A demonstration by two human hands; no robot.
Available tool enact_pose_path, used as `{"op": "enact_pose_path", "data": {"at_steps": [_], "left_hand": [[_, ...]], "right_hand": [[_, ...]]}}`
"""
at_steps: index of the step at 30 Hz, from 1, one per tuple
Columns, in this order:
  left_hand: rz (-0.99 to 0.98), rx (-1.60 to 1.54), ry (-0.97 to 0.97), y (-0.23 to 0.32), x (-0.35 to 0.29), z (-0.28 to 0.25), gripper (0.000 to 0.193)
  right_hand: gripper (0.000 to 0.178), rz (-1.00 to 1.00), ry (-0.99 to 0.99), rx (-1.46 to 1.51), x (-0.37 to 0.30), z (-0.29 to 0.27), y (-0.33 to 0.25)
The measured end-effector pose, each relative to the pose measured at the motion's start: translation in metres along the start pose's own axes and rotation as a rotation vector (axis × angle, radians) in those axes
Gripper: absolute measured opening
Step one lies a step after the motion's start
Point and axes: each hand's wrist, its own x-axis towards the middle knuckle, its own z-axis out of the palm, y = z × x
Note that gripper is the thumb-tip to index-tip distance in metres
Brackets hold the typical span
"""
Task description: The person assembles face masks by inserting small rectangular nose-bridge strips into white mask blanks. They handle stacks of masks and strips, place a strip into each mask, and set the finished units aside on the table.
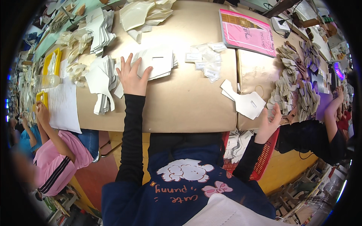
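Observation:
My left hand lies with fingers spread at the left edge of a stack of white cut pieces; the top piece has a small slot. Beside it, to the left, stands another pile of curved white pieces. My right hand is at the table's front edge, fingers apart and slightly curled, with nothing seen in it. Just beyond its fingertips lie a few white shaped pieces with a small label on the upper one. Small translucent labelled pieces lie in the middle of the brown-covered table.
A pink notebook lies at the far right. Piles of beige cut pieces crowd the right side. A red basket holding white pieces stands below the table edge. People sit close by: a pink sleeve left, a black sleeve right.

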Motion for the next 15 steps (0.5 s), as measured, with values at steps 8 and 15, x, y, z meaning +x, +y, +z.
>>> {"op": "enact_pose_path", "data": {"at_steps": [8,15], "left_hand": [[-0.126,-0.331,0.187,0.019,-0.021,-0.02,0.022],[-0.17,-0.459,-0.101,0.023,-0.069,-0.074,0.023]], "right_hand": [[0.023,-0.441,-0.377,0.249,-0.012,0.079,-0.077],[0.023,-0.579,-0.391,0.107,0.0,0.144,-0.089]]}}
